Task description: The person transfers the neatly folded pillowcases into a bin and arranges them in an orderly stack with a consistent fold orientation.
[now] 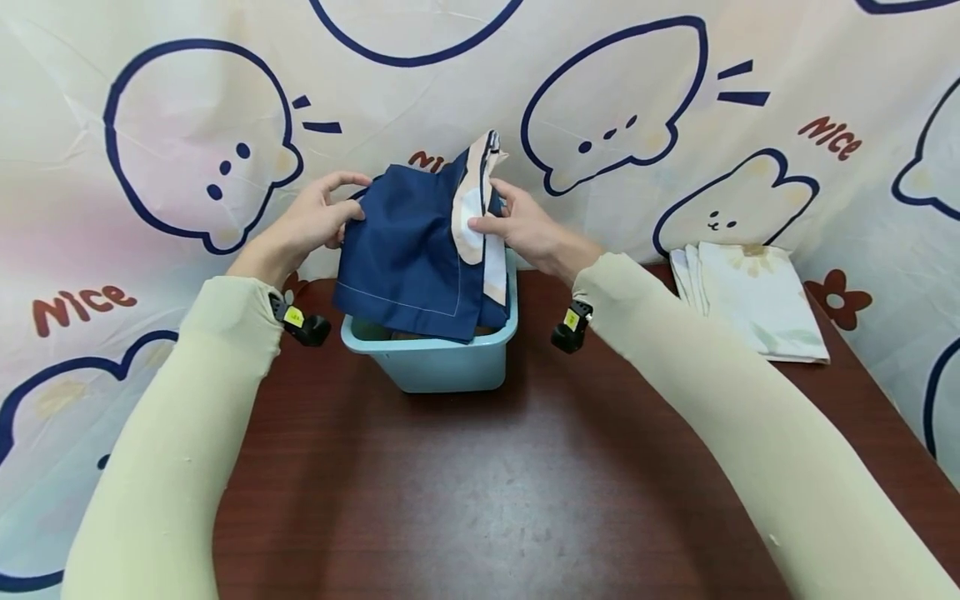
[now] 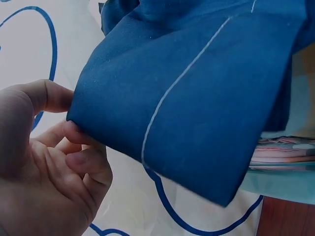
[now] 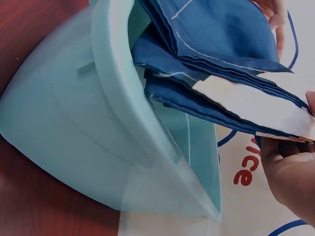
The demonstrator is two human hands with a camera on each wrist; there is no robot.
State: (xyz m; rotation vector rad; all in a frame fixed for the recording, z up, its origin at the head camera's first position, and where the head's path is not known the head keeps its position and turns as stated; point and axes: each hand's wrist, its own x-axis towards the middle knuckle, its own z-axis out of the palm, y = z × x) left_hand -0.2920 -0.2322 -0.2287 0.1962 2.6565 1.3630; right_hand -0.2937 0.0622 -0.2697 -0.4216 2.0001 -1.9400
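Note:
A folded dark blue cloth [image 1: 408, 242] with a pale stitched line is held above and partly inside a light blue plastic basin [image 1: 450, 367]. Its right side shows a light printed face in cream and white, with several layers visible in the right wrist view. My left hand [image 1: 318, 217] pinches the cloth's left edge between thumb and fingers, as the left wrist view shows at the blue cloth [image 2: 187, 98]. My right hand [image 1: 528, 229] grips the layered right edge, thumb on the light print. Folded pinkish fabric [image 2: 283, 152] lies in the basin, mostly hidden beneath the blue cloth.
The basin stands on a dark brown wooden table [image 1: 480, 500], near the back edge. A folded white cloth with a floral print [image 1: 757, 300] lies at the right. Behind the table hangs a cartoon-printed curtain [image 1: 420, 108].

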